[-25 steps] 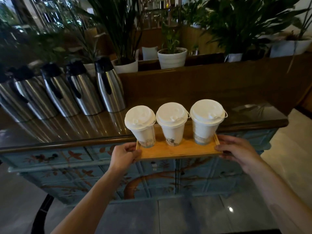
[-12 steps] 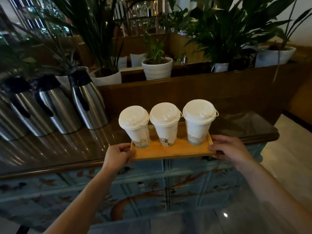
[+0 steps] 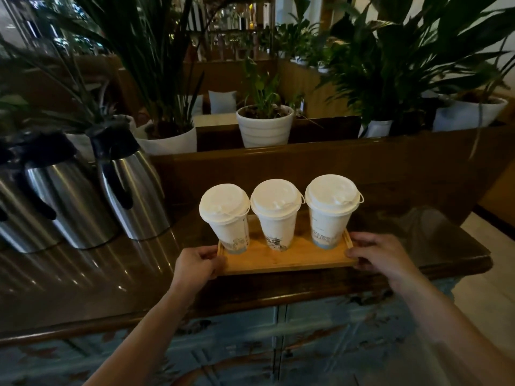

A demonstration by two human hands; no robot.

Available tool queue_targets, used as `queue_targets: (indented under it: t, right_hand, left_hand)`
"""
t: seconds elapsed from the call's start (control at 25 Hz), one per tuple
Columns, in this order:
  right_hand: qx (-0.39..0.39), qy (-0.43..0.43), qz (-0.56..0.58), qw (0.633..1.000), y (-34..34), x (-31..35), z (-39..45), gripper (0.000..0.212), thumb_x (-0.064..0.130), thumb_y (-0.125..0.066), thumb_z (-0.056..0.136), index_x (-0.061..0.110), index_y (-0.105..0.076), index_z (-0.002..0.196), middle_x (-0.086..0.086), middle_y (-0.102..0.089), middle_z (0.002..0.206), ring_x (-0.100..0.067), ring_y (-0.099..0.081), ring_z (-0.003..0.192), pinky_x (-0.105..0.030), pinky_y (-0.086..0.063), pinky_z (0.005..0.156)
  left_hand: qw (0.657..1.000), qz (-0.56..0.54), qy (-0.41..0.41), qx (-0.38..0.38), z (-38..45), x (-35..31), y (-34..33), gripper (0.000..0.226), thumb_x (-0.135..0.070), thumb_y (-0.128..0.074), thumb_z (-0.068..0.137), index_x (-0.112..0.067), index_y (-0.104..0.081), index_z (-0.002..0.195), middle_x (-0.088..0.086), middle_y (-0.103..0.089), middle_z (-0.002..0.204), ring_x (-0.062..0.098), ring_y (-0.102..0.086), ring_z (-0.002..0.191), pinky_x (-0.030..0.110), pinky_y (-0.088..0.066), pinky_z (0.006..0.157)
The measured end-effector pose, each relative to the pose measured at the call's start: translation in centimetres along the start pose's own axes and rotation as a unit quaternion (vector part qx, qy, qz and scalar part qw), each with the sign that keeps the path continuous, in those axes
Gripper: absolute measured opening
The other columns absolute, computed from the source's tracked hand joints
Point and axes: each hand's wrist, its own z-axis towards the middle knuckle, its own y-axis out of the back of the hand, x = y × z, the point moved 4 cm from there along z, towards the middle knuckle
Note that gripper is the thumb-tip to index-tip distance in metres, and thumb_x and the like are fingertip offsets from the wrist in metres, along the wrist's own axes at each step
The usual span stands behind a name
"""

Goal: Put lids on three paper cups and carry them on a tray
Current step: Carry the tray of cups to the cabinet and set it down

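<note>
Our left hand (image 3: 195, 264) has its fingers curled over the left short edge of the wooden tray (image 3: 281, 260), thumb on top of the rim, clenched on it. Our right hand (image 3: 381, 256) grips the opposite short edge the same way, fingertips wrapped onto the rim. Between the two sets of fingers stand the three paper cups in a row: the left cup (image 3: 227, 218) just inside our left thumb, the middle cup (image 3: 277, 215) midway, the right cup (image 3: 330, 210) just inside our right fingertips. Each wears a white lid, and the lids look fully seated, so we judge the lidding step done and the carrying step in hand.

Beyond our fingers the tray sits over the dark wooden counter (image 3: 418, 246); whether it rests on the surface or hangs just above it, we cannot tell. Further out to the left are steel thermos jugs (image 3: 133, 190), and past the back ledge a white plant pot (image 3: 264, 125).

The next move, as we judge it, calls for keeping both ends level, since the tall cups stand free on a shallow tray and could tip.

Against the earlier frames, the tray and cups lie farther over the counter rather than out past its front edge, and fewer jugs show at left; our grip on both ends is unchanged.
</note>
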Motion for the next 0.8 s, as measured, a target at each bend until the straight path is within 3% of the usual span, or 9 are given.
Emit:
queue_targets:
  t: [0.24,0.44,0.6,0.8]
  right_hand:
    - [0.003,-0.011,-0.054,0.998,-2.6,1.0,4.1,0.045,-0.004,-0.071,0.081,0.014,-0.066,0.121,0.007,-0.066,0.089,-0.012,-0.063,0.083,-0.027,-0.053,0.062]
    - [0.005,-0.015,-0.080,0.997,-4.0,1.2,6.8,0.044,-0.004,-0.068,0.083,0.012,-0.063,0.124,0.007,-0.063,0.089,-0.009,-0.059,0.081,-0.025,-0.047,0.060]
    - [0.013,-0.013,-0.096,0.995,-4.4,1.3,9.0,0.042,-0.002,-0.068,0.084,0.012,-0.064,0.123,0.008,-0.061,0.088,-0.006,-0.057,0.079,-0.022,-0.044,0.058]
    - [0.031,-0.010,-0.119,0.992,-4.3,1.0,12.0,0.044,-0.003,-0.068,0.083,0.010,-0.064,0.124,0.007,-0.064,0.088,-0.009,-0.059,0.080,-0.024,-0.044,0.060]
  left_hand:
    - [0.999,0.033,-0.012,0.013,3.9,-0.1,0.1,0.030,-0.014,-0.073,0.085,-0.026,-0.069,0.112,-0.010,-0.073,0.090,0.008,-0.072,0.078,0.020,-0.057,0.064]
    - [0.998,0.063,-0.017,0.006,6.6,-0.1,0.1,0.037,-0.015,-0.074,0.085,-0.021,-0.067,0.121,-0.015,-0.067,0.094,0.009,-0.070,0.084,0.024,-0.060,0.070]
    - [0.996,0.087,-0.008,-0.004,8.5,-0.3,-0.3,0.035,-0.018,-0.077,0.083,-0.024,-0.071,0.116,-0.012,-0.071,0.088,0.007,-0.070,0.072,0.017,-0.055,0.056]
    - [0.994,0.108,0.010,-0.015,9.8,-0.4,-1.3,0.029,-0.016,-0.075,0.083,-0.025,-0.074,0.111,-0.007,-0.074,0.085,0.009,-0.071,0.064,0.014,-0.053,0.051]
